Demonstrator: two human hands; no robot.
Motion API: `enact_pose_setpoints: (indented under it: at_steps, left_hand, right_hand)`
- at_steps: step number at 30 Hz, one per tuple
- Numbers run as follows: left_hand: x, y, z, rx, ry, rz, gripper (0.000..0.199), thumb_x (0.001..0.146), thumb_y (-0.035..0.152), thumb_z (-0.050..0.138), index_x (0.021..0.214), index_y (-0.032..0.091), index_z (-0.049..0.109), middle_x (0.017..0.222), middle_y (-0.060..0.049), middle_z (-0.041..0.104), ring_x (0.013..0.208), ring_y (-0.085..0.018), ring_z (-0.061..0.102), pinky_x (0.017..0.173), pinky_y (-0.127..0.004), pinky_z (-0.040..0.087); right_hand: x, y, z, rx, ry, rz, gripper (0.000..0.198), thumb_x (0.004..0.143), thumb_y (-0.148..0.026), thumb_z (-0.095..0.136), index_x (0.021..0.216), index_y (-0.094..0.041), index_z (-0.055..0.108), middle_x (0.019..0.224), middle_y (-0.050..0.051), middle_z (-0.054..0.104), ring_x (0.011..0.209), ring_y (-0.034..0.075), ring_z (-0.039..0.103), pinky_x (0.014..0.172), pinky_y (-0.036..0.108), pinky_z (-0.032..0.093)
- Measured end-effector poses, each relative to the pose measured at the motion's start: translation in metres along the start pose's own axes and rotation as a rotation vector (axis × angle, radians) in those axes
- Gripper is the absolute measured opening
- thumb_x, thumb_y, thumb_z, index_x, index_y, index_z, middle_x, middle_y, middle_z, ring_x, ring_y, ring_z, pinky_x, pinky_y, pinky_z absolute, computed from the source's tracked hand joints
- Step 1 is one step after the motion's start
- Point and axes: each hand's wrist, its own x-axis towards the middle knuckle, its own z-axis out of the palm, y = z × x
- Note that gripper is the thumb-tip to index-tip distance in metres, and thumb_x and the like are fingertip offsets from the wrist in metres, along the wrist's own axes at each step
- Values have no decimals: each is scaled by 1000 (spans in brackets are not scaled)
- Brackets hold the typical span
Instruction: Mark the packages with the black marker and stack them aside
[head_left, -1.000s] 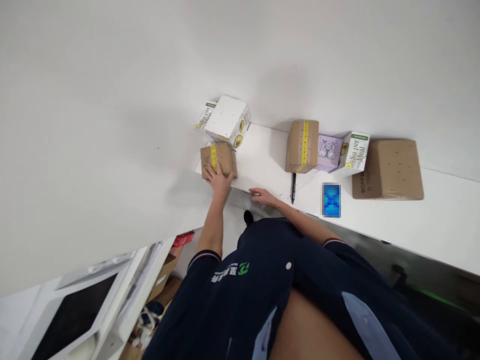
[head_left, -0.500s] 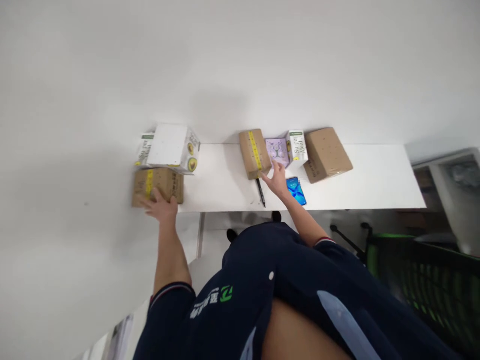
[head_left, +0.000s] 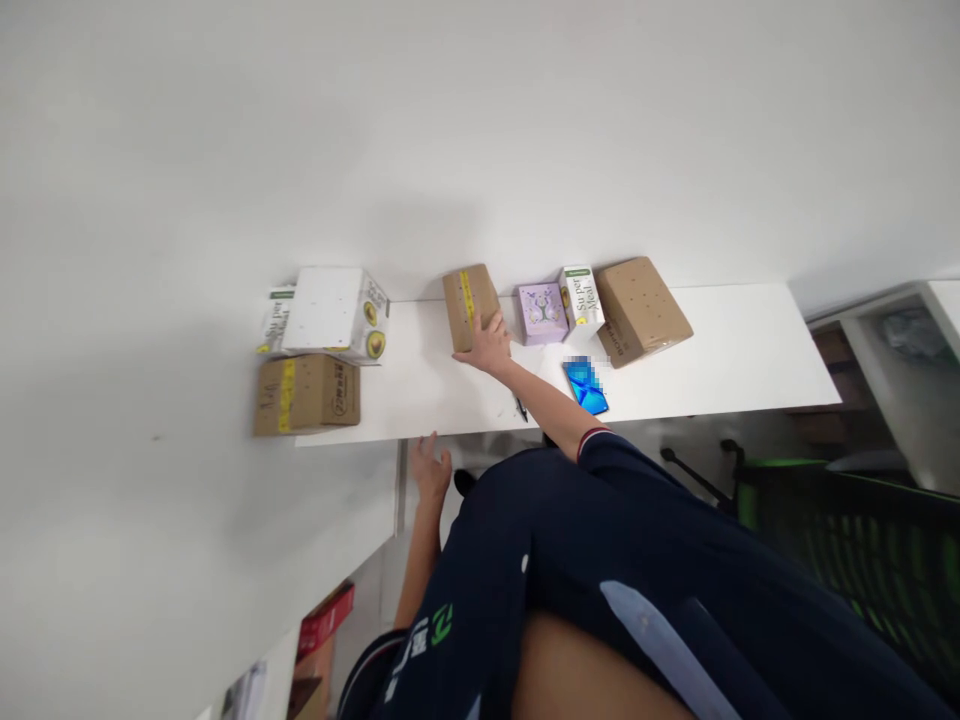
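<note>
My right hand (head_left: 485,343) grips the near end of a small cardboard box (head_left: 457,290) with yellow tape, thumb on its front side and fingers over the right. The box rests on the white table (head_left: 420,380). My left hand (head_left: 431,468) is off the table top, just below its front edge, fingers apart with nothing in them. A black pen (head_left: 520,408) lies partly hidden under my right forearm. Right of the held box stands a purple box (head_left: 541,314), with a gap between them. A phone (head_left: 586,386) with a blue screen lies in front.
A white Super Meal box (head_left: 582,298) and a larger cardboard box (head_left: 646,310) stand on the right. On the left are a white avocado-print box (head_left: 326,308), another Super Meal box (head_left: 275,318) and a taped cardboard box (head_left: 306,393). A green-black chair (head_left: 847,560) stands at lower right.
My left hand has let go of the left cardboard box and dropped below the table edge. My right hand has moved left onto the small taped box, which has shifted left from the purple box.
</note>
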Motion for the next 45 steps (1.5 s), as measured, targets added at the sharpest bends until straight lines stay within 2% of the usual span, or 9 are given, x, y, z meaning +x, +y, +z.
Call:
enact_pose_setpoints:
  at_steps: [5,12,18,25,28,31,35,40,45]
  left_hand:
    - [3,7,0,9,-2,-6,42,84,22,55,122,11,67,135,-24,57,133,-35,52,111,-53,43]
    - [-5,30,3,-7,-53,-38,39,83,21,58,120,13,68,130,-22,60,126,-33,58,109,-50,47]
    - [9,49,-7,-148,-11,-44,37,86,20,57,121,14,66,128,-19,61,126,-29,56,112,-47,43]
    - [20,64,-23,-521,24,-275,34,84,15,56,115,20,68,123,-14,67,119,-27,60,110,-45,45]
    - [17,70,-26,-655,13,-404,37,88,19,53,122,21,66,124,-12,67,111,-24,64,99,-40,52]
    - [14,77,-30,-763,27,-594,40,94,28,48,132,20,59,121,-12,66,90,-19,67,76,-31,56]
    - [8,86,-34,-876,-21,-754,45,99,39,41,139,21,50,109,-11,65,70,-13,63,60,-25,51]
    - [-4,95,-28,-983,-153,-882,46,101,48,34,138,23,46,104,-9,64,64,-13,63,59,-27,52]
    - [-12,92,-27,-1141,-229,-936,52,97,58,39,136,24,46,105,-12,65,68,-18,66,63,-35,56]
  right_hand:
    - [8,-1,8,42,20,43,114,73,-73,69,158,-13,23,163,35,9,142,49,30,106,64,31]
    - [10,3,12,92,-27,78,112,73,-64,73,159,-17,19,163,32,8,137,46,36,103,59,38]
    - [-57,-19,30,22,-153,-227,115,69,-62,78,159,-21,20,166,28,4,138,46,33,105,61,36]
    - [-120,5,21,57,-317,-281,109,73,-70,74,159,-24,27,163,28,17,131,47,44,100,59,42]
    - [-111,32,4,190,-433,-292,85,83,-67,65,153,-25,41,147,22,44,118,38,58,97,49,48]
    - [-84,49,-8,287,-308,-263,55,96,-53,51,137,-17,58,131,19,56,106,31,64,99,44,48]
    - [-33,39,-12,345,-106,-334,51,98,-32,40,144,-11,49,144,21,48,120,32,57,104,47,45]
    - [16,4,-2,242,-203,-484,63,98,-34,39,158,-17,30,166,12,23,143,41,31,110,62,34]
    - [13,1,10,209,-307,-453,60,98,-39,37,153,-16,35,158,18,33,126,39,51,105,58,42]
